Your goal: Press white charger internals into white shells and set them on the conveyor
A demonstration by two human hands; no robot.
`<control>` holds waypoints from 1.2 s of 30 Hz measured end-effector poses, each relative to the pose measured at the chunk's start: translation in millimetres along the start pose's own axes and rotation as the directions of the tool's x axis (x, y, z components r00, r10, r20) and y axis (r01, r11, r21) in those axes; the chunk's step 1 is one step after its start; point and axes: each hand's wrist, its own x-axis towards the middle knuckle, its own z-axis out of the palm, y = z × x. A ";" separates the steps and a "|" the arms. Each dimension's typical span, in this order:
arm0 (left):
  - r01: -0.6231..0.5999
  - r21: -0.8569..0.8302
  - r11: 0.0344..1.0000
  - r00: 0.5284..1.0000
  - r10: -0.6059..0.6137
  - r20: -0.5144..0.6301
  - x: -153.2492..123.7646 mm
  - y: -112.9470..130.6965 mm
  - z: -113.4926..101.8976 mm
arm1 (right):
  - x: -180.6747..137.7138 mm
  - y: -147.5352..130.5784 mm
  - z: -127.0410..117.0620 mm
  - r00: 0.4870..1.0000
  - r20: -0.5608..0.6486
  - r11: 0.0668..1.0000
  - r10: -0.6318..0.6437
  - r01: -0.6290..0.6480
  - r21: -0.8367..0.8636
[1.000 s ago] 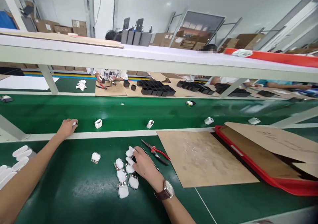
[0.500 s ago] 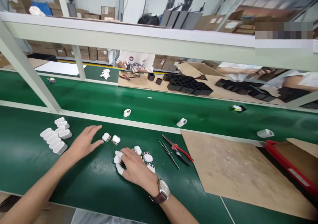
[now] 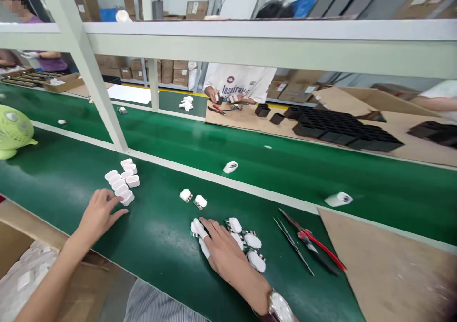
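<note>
Beside the cases [image 3: 133,182], I see my left hand [image 3: 100,213] spread, empty. Against my half-curled right hand [image 3: 223,248] sits a board [image 3: 193,227]; I can't tell whether it's gripped.

Right of the post [image 3: 93,81], a hand could pass under the shelf [image 3: 250,50] to the belt [image 3: 178,141]. In front of the post, cups [image 3: 118,184] stand in the way; to its right, open table [image 3: 157,222] runs up to two boards [image 3: 186,195]. Farther right of it, the right hand [image 3: 228,250], more boards [image 3: 253,240], tweezers [image 3: 295,246] and pliers [image 3: 310,238] block passage.

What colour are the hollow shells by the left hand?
The shells are white, best seen in the head view.
</note>
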 end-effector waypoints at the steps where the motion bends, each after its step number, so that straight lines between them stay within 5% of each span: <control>1: 0.006 -0.010 1.000 1.000 -0.006 -0.007 0.0 4.2 3.2 | 0.7 -2.1 2.6 1.000 0.004 1.000 0.009 -0.009 -0.006; 5: -0.064 -0.272 0.960 0.998 0.059 -0.027 14.3 36.1 6.4 | 3.0 -11.0 -6.0 0.996 -0.008 0.996 0.093 -0.093 0.009; 9: -0.109 -0.567 0.816 0.955 0.244 0.168 42.0 83.0 19.0 | 3.4 -14.9 -16.1 0.999 -0.009 0.997 0.054 -0.053 0.049; 14: -0.054 -0.721 0.691 0.889 0.362 0.281 68.1 121.2 55.2 | -0.2 -8.7 -16.6 0.989 -0.113 0.982 0.101 -0.081 0.168; 19: 0.082 -0.782 0.618 0.886 0.314 0.341 61.5 124.5 75.8 | 2.2 -6.2 -32.5 0.928 -0.311 0.954 0.207 -0.121 0.273; 22: 0.131 -0.788 0.602 0.901 0.259 0.347 53.2 126.3 82.8 | 11.1 -11.2 -41.2 0.937 -0.298 0.944 0.181 -0.081 0.320; 28: 0.020 -0.771 0.636 0.961 0.202 0.191 55.5 124.7 79.7 | 29.2 -16.3 -39.4 0.957 -0.251 0.938 0.146 -0.053 0.342; 36: 0.062 -0.832 0.552 0.856 0.399 0.328 65.5 112.8 67.9 | 27.5 -18.2 -44.3 0.938 -0.263 0.915 0.225 -0.111 0.387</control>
